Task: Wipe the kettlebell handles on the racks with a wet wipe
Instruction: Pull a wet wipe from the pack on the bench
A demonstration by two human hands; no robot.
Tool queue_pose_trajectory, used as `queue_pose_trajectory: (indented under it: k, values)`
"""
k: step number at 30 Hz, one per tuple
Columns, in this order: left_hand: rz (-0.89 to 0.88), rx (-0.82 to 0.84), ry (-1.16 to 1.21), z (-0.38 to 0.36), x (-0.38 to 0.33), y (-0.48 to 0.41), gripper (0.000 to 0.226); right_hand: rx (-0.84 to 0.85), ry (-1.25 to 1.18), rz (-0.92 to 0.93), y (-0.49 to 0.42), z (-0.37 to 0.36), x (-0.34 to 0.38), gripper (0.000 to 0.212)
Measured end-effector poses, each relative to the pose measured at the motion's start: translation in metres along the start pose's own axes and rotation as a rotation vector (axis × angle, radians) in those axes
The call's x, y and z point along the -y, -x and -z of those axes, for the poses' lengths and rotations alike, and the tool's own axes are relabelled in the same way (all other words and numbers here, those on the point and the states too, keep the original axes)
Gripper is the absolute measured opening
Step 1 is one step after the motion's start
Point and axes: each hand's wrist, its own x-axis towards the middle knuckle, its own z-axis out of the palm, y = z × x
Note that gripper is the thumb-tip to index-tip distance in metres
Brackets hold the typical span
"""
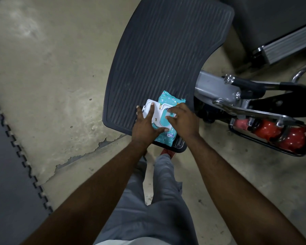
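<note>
Left grip (145,122) lies open with its fingers spread, pressing down on a teal wet wipe pack (167,101) and its flipped-back white lid (149,107), while the right grip (182,117) bends its fingertips into the dispenser opening. Whether those fingertips already have a wipe pinched cannot be told from the head view. The pack sits at the near corner of a ribbed footplate (157,50) on a gym machine. The red kettlebells (295,138) to be cleaned wait well to the right of the footplate on a low black rack (245,136), with their handles hard to make out.

The step in hand appears to be drawing a single wipe, and no wiping has begun. To do it well, the pressing hand should probably hold the pack firmly against the footplate, clear of the opening, so that the pack does not lift or slide off the near edge. The other hand should pinch only the top sheet by a corner and pull it slowly upward, so that a chain of sheets does not follow. Closing the lid afterwards would keep the remaining wipes damp.
</note>
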Motion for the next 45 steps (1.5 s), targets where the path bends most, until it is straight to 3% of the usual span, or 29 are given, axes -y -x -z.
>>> queue_pose_trajectory:
  k: [9, 13, 19, 25, 29, 32, 35, 41, 45]
  values:
    - [0.003, -0.015, -0.005, -0.002, -0.001, 0.001, 0.115, -0.028, -0.164, 0.126, 0.011, 0.0, -0.017, 0.007]
    - [-0.002, -0.013, -0.005, -0.003, 0.0, 0.0, 0.116, 0.036, -0.084, 0.054, 0.004, 0.004, -0.01, 0.033]
    - [-0.005, -0.007, -0.01, -0.001, 0.0, -0.001, 0.116, -0.006, 0.055, 0.061, -0.006, -0.004, 0.001, 0.02]
    - [0.004, -0.013, -0.007, 0.001, -0.001, 0.001, 0.114, -0.006, -0.055, 0.116, 0.003, -0.002, -0.007, 0.013]
    - [-0.006, -0.01, -0.019, 0.0, 0.0, 0.002, 0.114, -0.018, -0.068, 0.143, 0.013, 0.0, -0.011, 0.014]
    - [-0.013, -0.006, -0.027, 0.001, -0.001, 0.002, 0.115, 0.027, -0.015, 0.094, 0.008, 0.0, -0.006, 0.034]
    - [-0.01, -0.014, -0.027, 0.001, -0.002, 0.003, 0.116, 0.009, 0.027, 0.07, 0.0, -0.003, 0.001, 0.02]
    - [0.019, -0.008, -0.034, 0.0, -0.003, 0.002, 0.116, -0.105, -0.206, -0.002, -0.003, 0.006, -0.004, 0.009]
    - [0.017, -0.004, -0.049, 0.0, -0.004, 0.002, 0.117, -0.066, -0.237, 0.014, -0.005, 0.015, -0.013, 0.011]
